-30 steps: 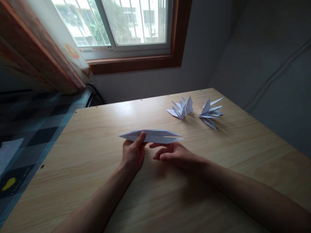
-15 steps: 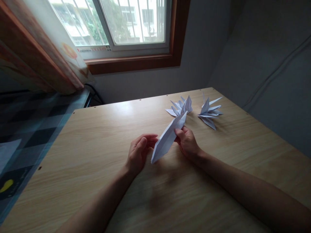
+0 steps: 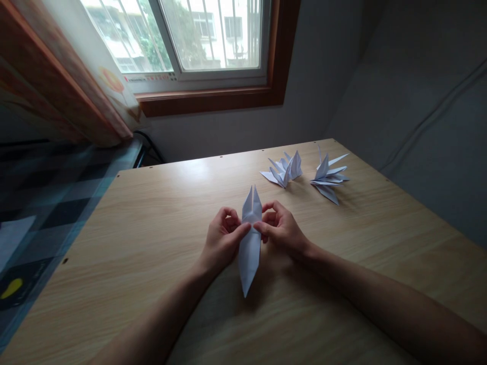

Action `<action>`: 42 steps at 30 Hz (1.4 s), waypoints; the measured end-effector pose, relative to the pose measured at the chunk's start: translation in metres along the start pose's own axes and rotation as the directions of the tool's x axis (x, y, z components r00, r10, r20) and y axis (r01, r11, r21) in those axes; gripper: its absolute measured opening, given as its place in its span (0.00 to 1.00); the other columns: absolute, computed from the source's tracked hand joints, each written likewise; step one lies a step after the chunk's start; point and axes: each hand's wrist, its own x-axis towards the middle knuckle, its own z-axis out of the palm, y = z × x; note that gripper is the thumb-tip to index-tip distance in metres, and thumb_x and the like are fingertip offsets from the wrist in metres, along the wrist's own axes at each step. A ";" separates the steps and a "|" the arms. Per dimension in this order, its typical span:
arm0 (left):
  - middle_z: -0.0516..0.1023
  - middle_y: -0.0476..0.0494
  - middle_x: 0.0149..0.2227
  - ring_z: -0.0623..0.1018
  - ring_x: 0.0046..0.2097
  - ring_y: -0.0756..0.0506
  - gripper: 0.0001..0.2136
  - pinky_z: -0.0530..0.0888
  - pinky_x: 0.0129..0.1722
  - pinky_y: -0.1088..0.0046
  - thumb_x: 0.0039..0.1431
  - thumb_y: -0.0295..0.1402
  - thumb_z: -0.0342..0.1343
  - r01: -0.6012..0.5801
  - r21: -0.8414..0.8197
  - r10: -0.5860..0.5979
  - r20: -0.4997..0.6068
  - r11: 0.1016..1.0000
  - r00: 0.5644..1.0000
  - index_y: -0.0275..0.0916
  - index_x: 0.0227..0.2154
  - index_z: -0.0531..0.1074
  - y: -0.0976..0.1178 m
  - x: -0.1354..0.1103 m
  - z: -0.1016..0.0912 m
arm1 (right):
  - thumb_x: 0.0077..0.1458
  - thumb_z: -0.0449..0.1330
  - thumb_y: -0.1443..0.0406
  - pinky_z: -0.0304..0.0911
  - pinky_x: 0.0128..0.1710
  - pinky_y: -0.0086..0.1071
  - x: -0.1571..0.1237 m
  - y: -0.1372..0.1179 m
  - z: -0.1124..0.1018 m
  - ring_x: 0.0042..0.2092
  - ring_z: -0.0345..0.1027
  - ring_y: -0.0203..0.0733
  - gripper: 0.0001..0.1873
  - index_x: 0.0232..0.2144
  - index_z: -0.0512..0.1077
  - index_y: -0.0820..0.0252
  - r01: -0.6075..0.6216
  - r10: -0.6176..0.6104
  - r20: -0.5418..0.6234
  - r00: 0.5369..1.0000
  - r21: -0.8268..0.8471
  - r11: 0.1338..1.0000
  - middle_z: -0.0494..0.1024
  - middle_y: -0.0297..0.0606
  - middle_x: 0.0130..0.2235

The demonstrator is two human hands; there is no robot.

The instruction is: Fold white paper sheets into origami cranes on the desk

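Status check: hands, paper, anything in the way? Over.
Left hand, right hand: both holding paper near its middle. Forked end away, single point near. Two folded pieces beyond, rightward, not in the way.

We see daylight through a brown-framed window, a floral curtain, dim grey walls and a wood-grained table.

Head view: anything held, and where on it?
The folded paper, pinched near mid-length: left hand at its left edge, right hand at its right.
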 end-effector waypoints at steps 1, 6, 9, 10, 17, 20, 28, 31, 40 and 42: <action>0.72 0.57 0.21 0.72 0.21 0.53 0.18 0.68 0.21 0.80 0.47 0.34 0.68 0.006 -0.007 -0.006 0.004 1.000 1.000 0.39 0.28 0.60 0.001 0.000 0.000 | 0.47 0.68 0.59 0.63 0.21 0.26 0.000 0.000 0.000 0.21 0.66 0.32 0.21 0.37 0.61 0.56 0.008 -0.007 -0.006 1.000 0.022 1.000 0.71 0.23 0.22; 0.74 0.53 0.21 0.72 0.21 0.51 0.16 0.67 0.21 0.78 0.48 0.37 0.67 0.020 0.020 -0.020 0.035 1.000 0.999 0.39 0.29 0.64 0.004 0.000 0.000 | 0.48 0.67 0.61 0.62 0.20 0.25 -0.003 -0.002 0.003 0.20 0.66 0.32 0.22 0.38 0.57 0.54 0.029 -0.026 -0.061 0.998 0.054 0.998 0.71 0.22 0.21; 0.76 0.50 0.22 0.72 0.22 0.52 0.12 0.66 0.21 0.78 0.49 0.38 0.65 -0.005 0.090 0.004 0.015 0.996 1.000 0.37 0.30 0.71 0.003 0.000 -0.002 | 0.50 0.66 0.62 0.62 0.22 0.25 -0.004 -0.003 0.003 0.22 0.66 0.32 0.19 0.35 0.58 0.55 0.046 -0.044 -0.034 0.998 0.044 0.998 0.71 0.23 0.23; 0.78 0.48 0.24 0.73 0.23 0.51 0.10 0.67 0.22 0.78 0.49 0.37 0.65 -0.019 0.126 0.020 -0.002 0.992 1.000 0.36 0.30 0.73 0.003 0.000 -0.003 | 0.50 0.66 0.62 0.63 0.24 0.26 -0.005 -0.003 0.002 0.23 0.66 0.32 0.17 0.35 0.59 0.55 0.054 -0.053 -0.006 0.999 0.039 0.998 0.71 0.25 0.24; 0.82 0.42 0.34 0.77 0.35 0.46 0.09 0.72 0.33 0.72 0.50 0.33 0.63 -0.040 0.201 0.050 -0.042 0.979 0.998 0.37 0.34 0.81 -0.003 0.002 -0.006 | 0.50 0.63 0.66 0.55 0.23 0.25 -0.007 -0.005 -0.002 0.24 0.58 0.31 0.12 0.38 0.66 0.57 0.053 -0.048 0.116 0.992 -0.046 0.998 0.64 0.24 0.24; 0.82 0.43 0.34 0.77 0.35 0.46 0.10 0.72 0.34 0.72 0.48 0.30 0.61 -0.018 0.158 0.020 -0.010 0.987 1.000 0.37 0.35 0.81 -0.004 0.002 -0.008 | 0.48 0.64 0.67 0.53 0.23 0.26 -0.005 -0.006 -0.003 0.24 0.56 0.31 0.11 0.35 0.67 0.58 0.049 -0.045 0.096 0.994 -0.034 0.998 0.63 0.24 0.24; 0.81 0.43 0.33 0.78 0.35 0.44 0.18 0.72 0.34 0.70 0.42 0.24 0.59 0.094 -0.007 -0.092 0.135 0.996 0.987 0.37 0.40 0.77 0.000 0.002 -0.012 | 0.47 0.57 0.67 0.58 0.30 0.29 -0.002 -0.010 -0.009 0.29 0.63 0.35 0.10 0.35 0.72 0.59 -0.011 0.008 0.063 0.998 0.040 0.999 0.72 0.31 0.27; 0.82 0.42 0.35 0.78 0.35 0.44 0.16 0.72 0.35 0.70 0.45 0.27 0.61 0.083 0.005 -0.083 0.130 0.997 0.988 0.37 0.40 0.77 0.002 0.001 -0.011 | 0.42 0.55 0.69 0.59 0.32 0.30 -0.002 -0.010 -0.009 0.30 0.64 0.36 0.13 0.34 0.73 0.59 -0.029 0.023 0.070 0.997 0.090 0.995 0.73 0.31 0.28; 0.82 0.43 0.32 0.79 0.35 0.44 0.18 0.72 0.34 0.71 0.41 0.23 0.60 0.099 -0.031 -0.095 0.129 0.995 0.987 0.36 0.40 0.76 0.006 -0.001 -0.006 | 0.40 0.58 0.70 0.61 0.34 0.31 -0.002 -0.010 -0.008 0.34 0.68 0.39 0.15 0.34 0.74 0.58 -0.036 0.032 0.048 0.998 0.098 0.994 0.77 0.32 0.31; 0.81 0.43 0.32 0.79 0.35 0.43 0.18 0.72 0.34 0.71 0.41 0.23 0.60 0.099 -0.036 -0.094 0.125 0.994 0.988 0.36 0.39 0.76 0.006 -0.001 -0.006 | 0.40 0.58 0.69 0.61 0.34 0.31 -0.002 -0.010 -0.009 0.33 0.68 0.39 0.15 0.35 0.74 0.59 -0.039 0.034 0.050 0.998 0.098 0.994 0.77 0.33 0.31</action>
